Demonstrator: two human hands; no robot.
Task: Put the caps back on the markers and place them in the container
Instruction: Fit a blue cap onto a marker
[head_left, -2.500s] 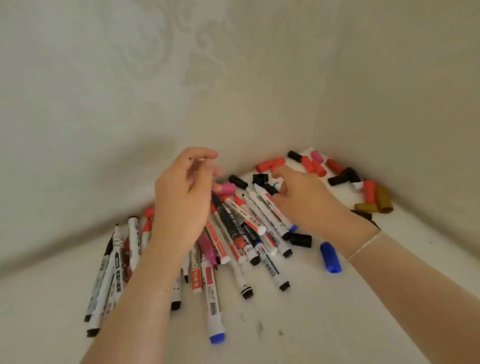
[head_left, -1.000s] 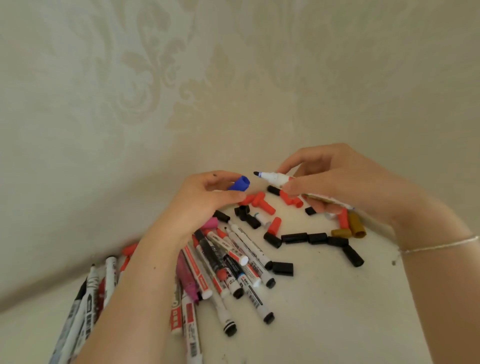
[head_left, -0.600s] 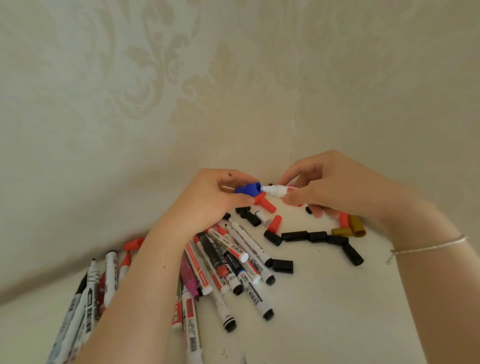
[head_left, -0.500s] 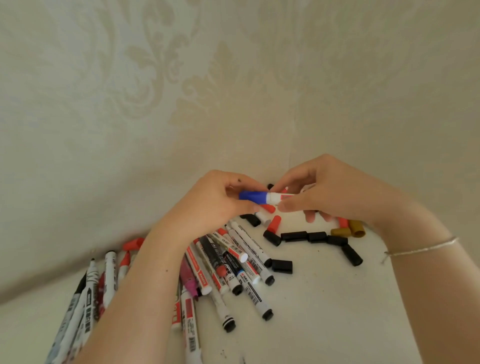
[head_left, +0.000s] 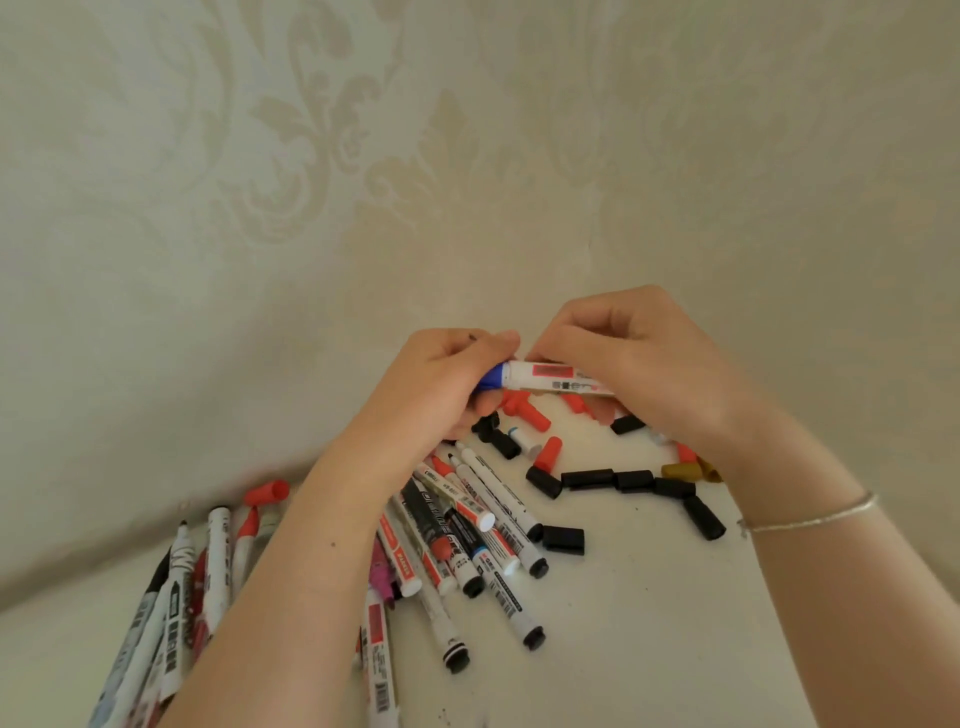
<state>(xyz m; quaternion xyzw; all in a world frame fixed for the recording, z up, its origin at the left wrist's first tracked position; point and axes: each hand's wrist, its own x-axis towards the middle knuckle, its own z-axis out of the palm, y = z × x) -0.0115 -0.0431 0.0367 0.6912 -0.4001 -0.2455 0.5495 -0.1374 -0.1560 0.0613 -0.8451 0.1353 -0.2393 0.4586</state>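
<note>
Both hands meet above the white surface. My right hand (head_left: 639, 364) grips a white marker (head_left: 550, 376) by its barrel, held level. My left hand (head_left: 441, 387) curls round the blue cap (head_left: 493, 376), which sits on the marker's left end. Below lies a pile of uncapped markers (head_left: 467, 530), white and black barrels pointing toward me. Loose black caps (head_left: 631, 480) and red caps (head_left: 548, 452) are scattered under and right of my hands. No container shows in this view.
More markers (head_left: 176, 597) lie fanned out at the lower left, with a red cap (head_left: 267, 491) beside them. Two mustard caps (head_left: 685, 470) sit by my right wrist. Patterned wallpaper walls (head_left: 311, 182) close off the corner behind the surface.
My hands drew together: the blue cap in my left hand went over the marker's tip and now sits fully on it. The marker slid further left through my right hand.
</note>
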